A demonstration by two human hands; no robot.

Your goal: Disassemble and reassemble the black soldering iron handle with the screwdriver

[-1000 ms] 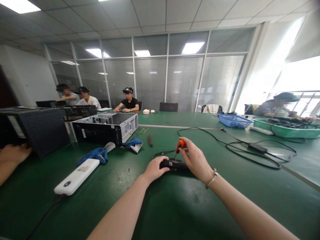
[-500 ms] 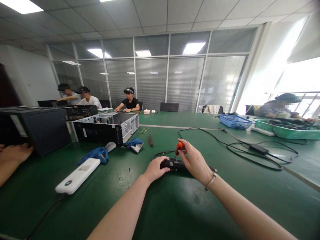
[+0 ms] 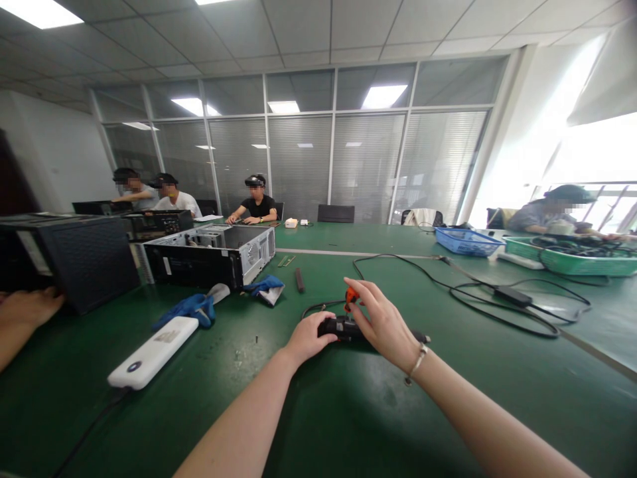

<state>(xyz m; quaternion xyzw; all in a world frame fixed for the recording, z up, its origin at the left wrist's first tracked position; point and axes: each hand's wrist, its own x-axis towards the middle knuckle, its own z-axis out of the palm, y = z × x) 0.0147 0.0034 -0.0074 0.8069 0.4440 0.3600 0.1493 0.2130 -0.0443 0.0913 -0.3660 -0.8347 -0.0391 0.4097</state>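
Observation:
My left hand (image 3: 307, 336) is closed on the left end of a small black device (image 3: 340, 326) that lies on the green table (image 3: 348, 411). My right hand (image 3: 381, 321) pinches the orange handle of a small screwdriver (image 3: 350, 297), held upright with its tip down on the black device. A bracelet sits on my right wrist. A thin black cable (image 3: 318, 307) runs off behind the device.
A white power strip (image 3: 152, 351) and blue gloves (image 3: 192, 307) lie at left, near an open computer case (image 3: 212, 253) and a black case (image 3: 70, 259). Another person's hand (image 3: 27, 307) rests at far left. A power adapter with cables (image 3: 512, 296) and baskets (image 3: 468, 240) are at right. Several people sit around the table.
My right hand and the screwdriver have shifted slightly left and turned a little. The left hand stays on the device.

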